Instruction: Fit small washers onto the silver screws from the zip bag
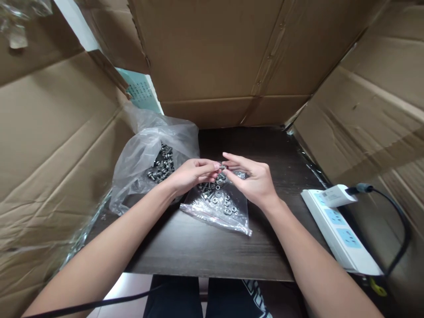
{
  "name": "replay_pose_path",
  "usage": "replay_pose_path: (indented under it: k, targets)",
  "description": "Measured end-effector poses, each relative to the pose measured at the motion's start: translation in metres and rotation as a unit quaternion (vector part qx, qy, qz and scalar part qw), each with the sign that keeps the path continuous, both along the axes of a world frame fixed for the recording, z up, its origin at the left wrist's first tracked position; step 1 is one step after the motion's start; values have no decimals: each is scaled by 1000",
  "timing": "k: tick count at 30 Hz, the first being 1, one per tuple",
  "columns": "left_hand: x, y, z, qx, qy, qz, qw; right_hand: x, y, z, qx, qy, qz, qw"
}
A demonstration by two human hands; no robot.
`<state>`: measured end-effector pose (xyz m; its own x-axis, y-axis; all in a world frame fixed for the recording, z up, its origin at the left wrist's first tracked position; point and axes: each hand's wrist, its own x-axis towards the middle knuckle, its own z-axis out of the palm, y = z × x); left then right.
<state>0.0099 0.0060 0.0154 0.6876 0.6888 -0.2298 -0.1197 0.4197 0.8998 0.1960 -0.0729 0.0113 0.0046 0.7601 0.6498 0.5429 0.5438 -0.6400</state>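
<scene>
Over a clear zip bag (215, 217), my left hand (195, 173) pinches a small metal bolt (223, 167) between thumb and forefinger. My right hand (254, 179) meets it from the other side, with thumb and a fingertip closed at the bolt's free end and the forefinger stretched out above. Whether a nut sits on the bolt is too small to tell. Below the hands, loose nuts (228, 211), washers (217, 194) and bolts lie on the flat zip bag. Left of my left hand, a larger crumpled plastic bag (132, 161) lies open around a pile of bolts (163, 165).
Cardboard walls (212, 53) enclose the dark wooden table (185, 256) at the back and both sides. On the right stands a white power strip (344, 234) with a plugged-in adapter (338, 195) and black cable (406, 221). A written paper (141, 90) shows at the back left.
</scene>
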Motion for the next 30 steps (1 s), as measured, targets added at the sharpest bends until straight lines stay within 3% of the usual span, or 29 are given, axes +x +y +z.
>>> replay_pose_path:
  k: [3, 8, 14, 16, 21, 24, 30]
  targets:
    - [-3, 2, 3, -32, 10, -43, 999, 1, -2, 3, 18, -41, 15, 999]
    - [1, -1, 4, -38, -19, -18, 999, 0, -3, 9, 44, -51, -5, 998]
    - [8, -6, 1, -25, -60, 52, 997, -9, 1, 1, -52, 130, -21, 990]
    - [9, -6, 1, -23, -64, 63, 996, -10, 1, -1, -75, 150, -27, 985]
    - [6, -4, 0, 8, -49, 42, 998, -8, -1, 1, 1, 20, -59, 998]
    - [2, 0, 0, 19, -39, 7, 999, -5, -3, 4, 60, -68, -45, 995]
    - [-2, 2, -1, 8, -40, -13, 999, -2, -3, 8, 76, -98, -19, 992]
